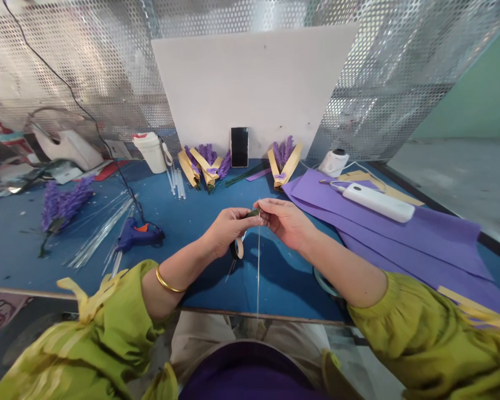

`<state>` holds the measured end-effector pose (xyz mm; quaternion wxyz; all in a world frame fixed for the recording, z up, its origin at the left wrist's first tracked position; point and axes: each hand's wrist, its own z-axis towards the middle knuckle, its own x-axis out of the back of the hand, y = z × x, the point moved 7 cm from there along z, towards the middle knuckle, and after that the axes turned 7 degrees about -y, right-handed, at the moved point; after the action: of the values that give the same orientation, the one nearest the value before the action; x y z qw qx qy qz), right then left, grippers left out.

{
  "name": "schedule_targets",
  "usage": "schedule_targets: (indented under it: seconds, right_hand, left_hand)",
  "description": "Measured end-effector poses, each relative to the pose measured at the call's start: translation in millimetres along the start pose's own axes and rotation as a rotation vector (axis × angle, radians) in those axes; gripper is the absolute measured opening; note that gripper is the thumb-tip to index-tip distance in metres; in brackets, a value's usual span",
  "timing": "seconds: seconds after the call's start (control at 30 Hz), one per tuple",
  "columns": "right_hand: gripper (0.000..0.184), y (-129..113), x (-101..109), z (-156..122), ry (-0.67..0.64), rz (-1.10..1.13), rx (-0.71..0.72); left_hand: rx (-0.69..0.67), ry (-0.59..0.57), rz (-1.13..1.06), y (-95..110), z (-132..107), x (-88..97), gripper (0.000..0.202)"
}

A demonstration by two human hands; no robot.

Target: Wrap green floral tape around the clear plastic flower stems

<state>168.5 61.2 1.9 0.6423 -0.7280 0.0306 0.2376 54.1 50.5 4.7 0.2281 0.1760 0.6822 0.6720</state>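
Note:
My left hand (227, 228) and my right hand (284, 220) meet above the blue table (200, 211). Both pinch the top of a thin upright wire (258, 266) where dark green tape (253, 212) is wound round it. A small roll of green tape (236, 248) hangs under my left hand. The wire runs straight down past the table's front edge towards my lap.
A blue glue gun (138, 234) and a bundle of clear sticks (102, 230) lie to the left, with purple flower sprigs (64, 201). Purple foam sheets (404, 233) and a white device (377, 201) lie right. A phone (239, 146), paper-wrapped bouquets (284, 161) and a white jar (152, 151) stand behind.

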Motion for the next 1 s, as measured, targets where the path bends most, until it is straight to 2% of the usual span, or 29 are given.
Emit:
schedule_targets:
  seconds: [0.1, 0.23, 0.37, 0.43, 0.57, 0.7, 0.83, 1.0]
  right_hand:
    - [0.018, -3.9, -2.2, -0.9, 0.009, -0.016, 0.048]
    - [0.028, -6.9, -3.7, -1.5, 0.021, -0.067, 0.11]
    - [0.034, -11.1, -1.7, -2.7, 0.068, -0.195, 0.193]
    - [0.034, -16.9, -0.3, -4.8, 0.107, -0.327, 0.256]
    - [0.033, -34.3, -3.6, -9.1, 0.136, -0.767, 0.38]
    - [0.032, -45.3, -14.0, -8.4, -0.002, -1.081, 0.475]
    - [0.037, -43.7, -17.2, -6.0, -0.119, -1.123, 0.425]
    - [0.047, -31.0, -7.7, -4.8, -0.096, -0.937, 0.183]
  left_hand:
    - [0.017, -0.007, 0.001, 1.6, -0.5, -1.8, 0.028]
    - [0.027, 0.004, 0.011, 4.7, -2.0, -4.1, 0.034]
    - [0.006, 0.04, 0.072, 7.3, -3.0, -3.8, 0.031]
    - [-0.006, 0.055, 0.115, 7.7, -2.9, -2.8, 0.027]
    - [-0.034, 0.081, 0.208, 10.4, -2.7, 0.8, 0.021]
    - [-0.002, 0.026, 0.187, 11.3, -2.8, 0.3, 0.02]
    - [0.05, -0.052, 0.176, 10.3, -3.6, -3.8, 0.018]
    - [0.072, -0.082, 0.221, 9.8, -3.9, -6.0, 0.017]
